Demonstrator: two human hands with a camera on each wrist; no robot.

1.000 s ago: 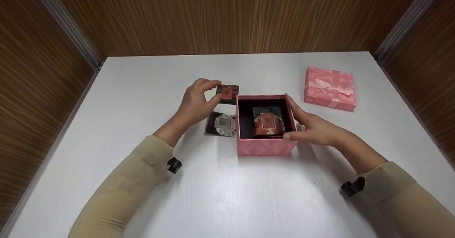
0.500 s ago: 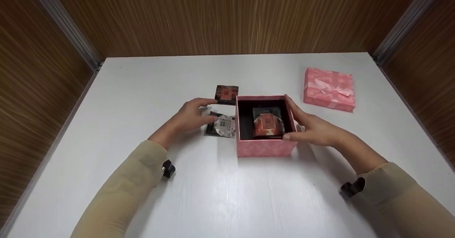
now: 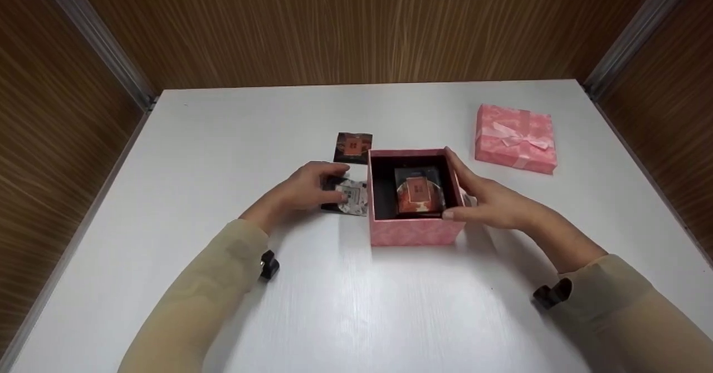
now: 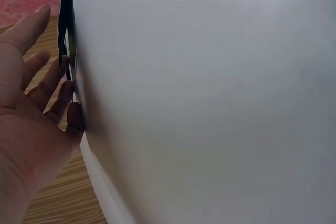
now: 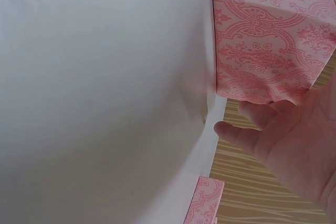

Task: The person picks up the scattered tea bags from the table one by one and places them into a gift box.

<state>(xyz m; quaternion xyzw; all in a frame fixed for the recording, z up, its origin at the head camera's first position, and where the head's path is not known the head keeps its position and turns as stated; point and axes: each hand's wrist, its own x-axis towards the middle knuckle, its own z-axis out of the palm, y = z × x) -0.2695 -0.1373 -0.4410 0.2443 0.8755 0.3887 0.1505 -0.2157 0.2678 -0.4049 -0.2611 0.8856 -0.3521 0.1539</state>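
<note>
No writing on the packets is readable; the silver-and-black packet (image 3: 348, 197) lies on the white table (image 3: 223, 139) just left of the open pink patterned box (image 3: 415, 229), and the left hand (image 3: 303, 189) touches it with loosely bent fingers. The right hand (image 3: 490, 201) rests nearly flat against the box's right wall, thumb at the near rim, with an orange-labelled packet (image 3: 419, 190) inside. A dark packet (image 3: 353, 147) lies just beyond, the bow-tied pink lid (image 3: 516, 138) far right, with open table nearer.

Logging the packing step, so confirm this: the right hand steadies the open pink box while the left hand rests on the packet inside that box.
Not quite. The right hand does steady the open pink box, but the left hand rests on the packet lying on the table left of the box, not inside it. The head view shows this; a different packet sits inside.
</note>
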